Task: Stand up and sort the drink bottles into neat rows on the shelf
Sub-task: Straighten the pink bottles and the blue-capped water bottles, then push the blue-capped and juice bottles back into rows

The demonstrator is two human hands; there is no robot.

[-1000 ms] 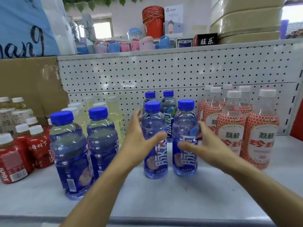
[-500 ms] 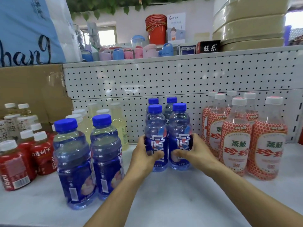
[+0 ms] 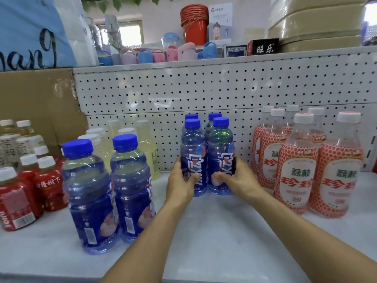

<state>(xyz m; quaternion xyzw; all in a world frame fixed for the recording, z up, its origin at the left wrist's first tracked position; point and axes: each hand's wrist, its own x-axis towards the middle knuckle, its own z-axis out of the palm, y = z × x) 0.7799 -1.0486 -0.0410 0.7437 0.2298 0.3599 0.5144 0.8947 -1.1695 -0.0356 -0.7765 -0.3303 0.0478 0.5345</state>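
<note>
Two blue-capped blue bottles stand side by side near the back of the white shelf (image 3: 224,231). My left hand (image 3: 180,180) grips the left blue bottle (image 3: 193,154) low on its label. My right hand (image 3: 238,178) grips the right blue bottle (image 3: 221,152) the same way. Two more blue-capped bottles (image 3: 214,116) stand right behind them against the pegboard. Two larger-looking blue bottles (image 3: 89,193) stand upright at the front left, apart from my hands.
Several red-and-white lychee bottles (image 3: 295,174) stand in rows at the right. Pale yellow bottles (image 3: 146,144) sit behind the front-left blue pair, with red-labelled bottles (image 3: 49,180) and tea bottles (image 3: 12,144) at far left. A pegboard (image 3: 204,94) backs the shelf.
Both hands have pushed the two blue bottles back toward the pegboard, up against the pair behind, and now grip them lower down.
</note>
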